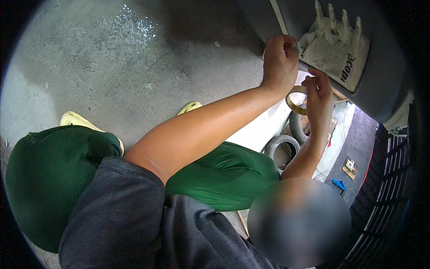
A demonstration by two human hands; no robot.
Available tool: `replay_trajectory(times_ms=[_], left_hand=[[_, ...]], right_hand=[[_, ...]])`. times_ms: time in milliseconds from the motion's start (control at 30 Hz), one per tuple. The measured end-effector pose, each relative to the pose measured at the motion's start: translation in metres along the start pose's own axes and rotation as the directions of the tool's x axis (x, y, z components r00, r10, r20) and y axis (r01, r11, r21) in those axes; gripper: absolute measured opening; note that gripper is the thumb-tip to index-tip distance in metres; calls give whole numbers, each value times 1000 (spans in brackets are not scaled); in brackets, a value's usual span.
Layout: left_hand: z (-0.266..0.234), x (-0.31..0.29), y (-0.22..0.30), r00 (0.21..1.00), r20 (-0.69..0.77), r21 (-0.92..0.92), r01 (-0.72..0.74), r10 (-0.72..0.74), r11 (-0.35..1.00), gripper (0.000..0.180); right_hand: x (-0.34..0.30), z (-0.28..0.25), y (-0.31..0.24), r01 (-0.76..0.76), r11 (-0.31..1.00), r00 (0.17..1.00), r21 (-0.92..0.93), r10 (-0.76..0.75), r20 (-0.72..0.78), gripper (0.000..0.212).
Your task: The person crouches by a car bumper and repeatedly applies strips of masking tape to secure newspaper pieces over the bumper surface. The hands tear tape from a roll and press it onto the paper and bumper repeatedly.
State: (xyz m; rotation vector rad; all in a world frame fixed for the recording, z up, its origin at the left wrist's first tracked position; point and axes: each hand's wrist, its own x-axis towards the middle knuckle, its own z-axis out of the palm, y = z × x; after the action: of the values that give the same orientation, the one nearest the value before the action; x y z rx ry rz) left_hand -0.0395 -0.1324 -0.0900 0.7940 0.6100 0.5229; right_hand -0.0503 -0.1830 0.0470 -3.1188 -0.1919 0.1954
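Observation:
My left hand is raised at the edge of a dark, smooth, curved panel. Its fingers are curled closed beside the corner of a sheet of newspaper lying against that panel; what they pinch is hidden. Lower and to the right, my right hand is closed with bent fingers on a roll of masking tape, whose far side passes behind the hand. A pale work glove lies over the newspaper's upper part, fingers spread. Above my left hand, a light strip of tape runs along the panel.
Worn tyres lie beyond my right forearm. Farther right are a small white device on a board, a blue item and a dark slatted rack. Grey concrete floor spreads left, around my green-clad knees and yellow clogs.

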Motion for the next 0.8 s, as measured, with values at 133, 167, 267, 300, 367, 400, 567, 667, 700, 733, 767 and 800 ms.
replay_trajectory(times_ms=[133,167,267,300,367,400,567,667,700,733,767,800], left_hand=[[9,-1,9,961,94,-82,266,-259,960,25],[13,-2,9,946,101,-110,318,-308,942,27],[19,-3,7,934,212,-107,315,-288,943,32],[19,-4,7,951,215,-92,247,-223,965,32],[17,-7,10,971,220,-75,115,-96,991,33],[27,-8,-15,971,215,-5,-110,109,994,35],[16,14,-1,894,432,-109,182,-118,977,38],[11,21,2,879,465,-135,190,-107,973,34],[9,21,6,883,460,-138,176,-94,975,32],[9,17,12,899,400,-113,241,-178,964,31],[8,12,19,905,337,-91,306,-260,948,29],[7,10,24,901,271,-72,371,-340,926,28]], right_hand=[[-1,1,0,61,997,997,44,-58,-57,37],[-1,2,-1,102,994,992,48,-98,-75,40],[2,-1,-9,116,990,988,-77,-124,-96,45],[4,-2,-10,132,985,986,-110,-141,-87,45],[6,-2,-16,163,969,982,-188,-178,-64,47],[8,0,-18,193,957,976,-215,-210,-58,48],[24,14,-15,213,918,973,-334,-230,-13,51],[35,19,-10,204,910,976,-362,-217,4,55],[39,20,-8,183,898,980,-401,-200,-1,55],[41,20,-9,159,883,983,-442,-181,-9,56],[41,20,-9,135,866,986,-481,-163,-17,57],[41,17,-10,94,871,994,-481,-110,-3,57]])
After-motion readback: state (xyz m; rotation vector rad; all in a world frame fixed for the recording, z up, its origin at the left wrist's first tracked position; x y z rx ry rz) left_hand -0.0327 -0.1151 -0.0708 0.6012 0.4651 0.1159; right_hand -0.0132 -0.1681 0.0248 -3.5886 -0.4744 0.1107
